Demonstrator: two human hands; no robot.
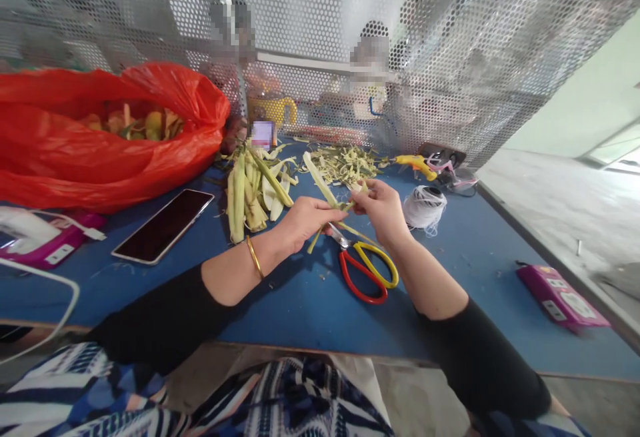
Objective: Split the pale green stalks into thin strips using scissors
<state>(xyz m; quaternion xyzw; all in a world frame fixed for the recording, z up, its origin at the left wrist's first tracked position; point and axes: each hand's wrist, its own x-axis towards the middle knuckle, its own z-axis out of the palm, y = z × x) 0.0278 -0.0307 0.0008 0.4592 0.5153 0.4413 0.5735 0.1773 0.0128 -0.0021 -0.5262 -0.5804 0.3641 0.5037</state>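
Note:
My left hand [306, 220] and my right hand [381, 208] meet above the blue table [280, 290]. Both pinch a long pale green leaf strip [320, 184] that slants up to the left from between my fingers. The left wrist wears a gold bangle [254, 257]. Just below the hands lie scissors [364, 265] with one red and one yellow handle, flat on the table. A pile of green-yellow leaf pieces [253, 190] lies left of the hands, and finer trimmings [345, 161] lie behind them.
A red plastic bag [100, 137] holding husks fills the back left. A dark phone [164, 225] lies near it, a pink device with a white cable [47, 244] further left. White string spool [424, 205], yellow glue gun [417, 164], pink box [561, 294] right. Perforated metal screen [450, 57] behind, people beyond it.

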